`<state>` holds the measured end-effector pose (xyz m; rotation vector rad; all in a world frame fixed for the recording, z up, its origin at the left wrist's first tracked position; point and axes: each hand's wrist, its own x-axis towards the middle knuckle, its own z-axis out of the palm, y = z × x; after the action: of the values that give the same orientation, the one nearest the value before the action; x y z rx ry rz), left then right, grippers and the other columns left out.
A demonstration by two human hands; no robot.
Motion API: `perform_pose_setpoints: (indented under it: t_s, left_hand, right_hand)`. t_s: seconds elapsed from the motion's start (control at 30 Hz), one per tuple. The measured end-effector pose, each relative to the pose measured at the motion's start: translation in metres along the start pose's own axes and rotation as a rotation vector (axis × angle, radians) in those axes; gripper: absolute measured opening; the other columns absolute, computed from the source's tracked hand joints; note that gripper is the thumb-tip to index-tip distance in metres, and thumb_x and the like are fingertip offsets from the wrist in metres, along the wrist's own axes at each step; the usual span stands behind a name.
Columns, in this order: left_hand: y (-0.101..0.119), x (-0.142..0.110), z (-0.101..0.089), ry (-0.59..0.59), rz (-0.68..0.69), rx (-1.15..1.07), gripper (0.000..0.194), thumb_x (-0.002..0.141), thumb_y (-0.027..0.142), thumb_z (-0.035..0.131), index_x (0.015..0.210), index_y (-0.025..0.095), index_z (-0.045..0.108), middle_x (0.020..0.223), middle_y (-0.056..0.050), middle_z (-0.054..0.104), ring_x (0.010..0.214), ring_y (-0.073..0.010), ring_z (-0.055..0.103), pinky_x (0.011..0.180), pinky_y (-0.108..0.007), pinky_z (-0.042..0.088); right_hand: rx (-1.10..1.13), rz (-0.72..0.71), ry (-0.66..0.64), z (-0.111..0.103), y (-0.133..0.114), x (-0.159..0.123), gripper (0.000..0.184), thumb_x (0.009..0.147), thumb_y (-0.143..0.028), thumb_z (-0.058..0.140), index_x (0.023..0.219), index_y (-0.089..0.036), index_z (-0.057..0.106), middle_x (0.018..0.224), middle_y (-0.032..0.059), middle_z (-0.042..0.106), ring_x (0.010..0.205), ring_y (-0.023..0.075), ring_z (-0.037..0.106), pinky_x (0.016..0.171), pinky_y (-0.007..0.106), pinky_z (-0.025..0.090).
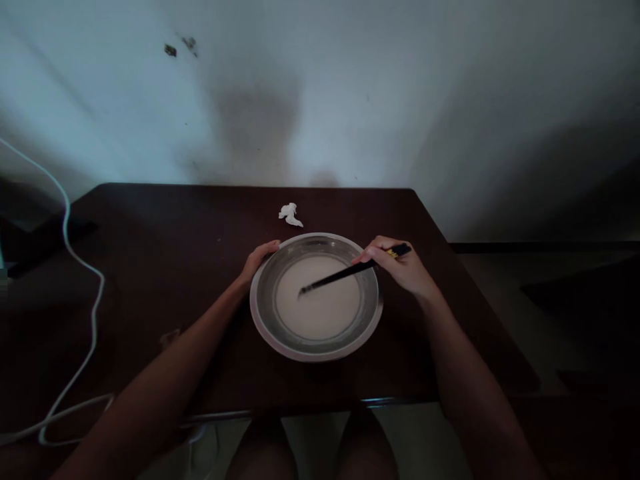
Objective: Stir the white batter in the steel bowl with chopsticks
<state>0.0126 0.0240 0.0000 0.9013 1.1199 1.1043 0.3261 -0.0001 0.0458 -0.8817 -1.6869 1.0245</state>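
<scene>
Along the left side of the dark table [150, 220], see a white cable [95, 313] in loose bends. Farther right, find the left hand [260, 259] against the upper-left rim of the metal bowl [320, 355]; cannot tell whether gripping or merely resting there. Beyond the bowl, note a crumpled white scrap [290, 215]. Between both hands, look into the bowl for pale, cloudy liquid [320, 317]. Over that, trace black chopsticks [340, 274] on a slant, from tips left of the liquid's middle up to the far right rim; cannot tell whether dipping in. At right, find the right hand [400, 267], closed round the chopsticks near the thick end, with the liquid leftward and slightly bodyward of the knuckles.
</scene>
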Motion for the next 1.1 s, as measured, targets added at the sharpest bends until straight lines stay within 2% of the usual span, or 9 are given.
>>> perform_pose_setpoints:
  t_s: [0.07,0.17,0.33,0.53,0.7,0.87,0.93,1.03,1.1]
  left_hand:
    - [-0.001,0.0,0.0,0.005,0.006,-0.002,0.027,0.066,0.028,0.067,0.058,0.02,0.042,0.056,0.006,0.038,0.049,-0.0084,0.034,0.047,-0.021,0.032]
    - [-0.005,0.003,-0.003,0.014,0.008,-0.013,0.028,0.065,0.03,0.068,0.058,0.021,0.042,0.056,0.006,0.038,0.049,-0.0085,0.034,0.046,-0.022,0.032]
    - [-0.009,0.008,-0.006,0.02,0.023,-0.014,0.028,0.064,0.031,0.07,0.058,0.02,0.044,0.056,0.006,0.038,0.05,-0.0084,0.034,0.047,-0.021,0.032]
    - [-0.012,0.011,-0.008,0.01,0.005,-0.053,0.031,0.059,0.032,0.073,0.06,0.021,0.044,0.056,0.006,0.039,0.05,-0.0088,0.036,0.047,-0.021,0.034]
    - [-0.017,0.015,-0.011,0.018,0.015,-0.041,0.032,0.062,0.034,0.072,0.061,0.021,0.042,0.057,0.006,0.038,0.05,-0.0087,0.035,0.046,-0.022,0.032]
    - [-0.015,0.011,-0.009,0.007,0.025,-0.029,0.031,0.068,0.032,0.068,0.06,0.021,0.04,0.057,0.006,0.035,0.05,-0.009,0.032,0.047,-0.022,0.031]
    - [-0.011,0.008,-0.006,0.011,0.014,-0.023,0.03,0.068,0.03,0.067,0.059,0.021,0.039,0.056,0.006,0.035,0.05,-0.0089,0.032,0.048,-0.022,0.031]
    - [-0.004,0.003,-0.002,0.004,-0.006,-0.012,0.027,0.067,0.028,0.067,0.058,0.021,0.042,0.056,0.005,0.037,0.051,-0.0091,0.033,0.049,-0.022,0.033]
    - [0.0,0.001,0.0,-0.004,-0.006,-0.007,0.026,0.066,0.028,0.067,0.057,0.021,0.043,0.056,0.006,0.037,0.051,-0.009,0.033,0.048,-0.022,0.033]
  right_hand:
    - [-0.023,-0.01,0.082,-0.003,0.0,0.0,0.043,0.083,-0.064,0.074,0.067,-0.024,0.074,0.071,0.0013,0.076,0.068,0.0175,0.07,0.069,0.031,0.053]
    - [-0.001,-0.021,0.239,-0.009,-0.002,-0.001,0.049,0.087,-0.063,0.07,0.058,-0.024,0.069,0.059,-0.0002,0.07,0.058,0.0155,0.066,0.063,0.03,0.05]
    - [0.008,0.026,0.014,-0.006,-0.004,-0.001,0.048,0.084,-0.067,0.071,0.063,-0.024,0.073,0.064,0.0014,0.073,0.067,0.0187,0.072,0.066,0.031,0.052]
    - [-0.008,-0.006,0.216,-0.011,-0.002,-0.001,0.048,0.089,-0.062,0.069,0.06,-0.024,0.07,0.06,0.0001,0.07,0.061,0.016,0.067,0.065,0.03,0.051]
    - [0.037,0.005,-0.023,-0.004,-0.002,-0.001,0.046,0.085,-0.065,0.072,0.065,-0.024,0.075,0.065,0.0009,0.073,0.065,0.0167,0.071,0.068,0.03,0.053]
    - [-0.012,0.007,0.194,-0.012,-0.002,-0.002,0.047,0.088,-0.063,0.07,0.062,-0.025,0.074,0.064,0.0009,0.073,0.063,0.0163,0.069,0.065,0.03,0.051]
    - [0.012,0.022,0.15,-0.012,-0.003,-0.003,0.048,0.089,-0.063,0.069,0.06,-0.025,0.072,0.061,0.0004,0.071,0.061,0.0165,0.069,0.067,0.031,0.052]
    - [0.011,0.024,-0.022,-0.007,-0.003,-0.003,0.046,0.087,-0.065,0.07,0.065,-0.025,0.075,0.066,0.0015,0.074,0.069,0.0187,0.073,0.071,0.032,0.054]
    - [-0.014,0.004,-0.011,-0.005,-0.002,-0.002,0.043,0.086,-0.064,0.071,0.069,-0.025,0.077,0.072,0.0021,0.076,0.075,0.0192,0.074,0.074,0.032,0.054]
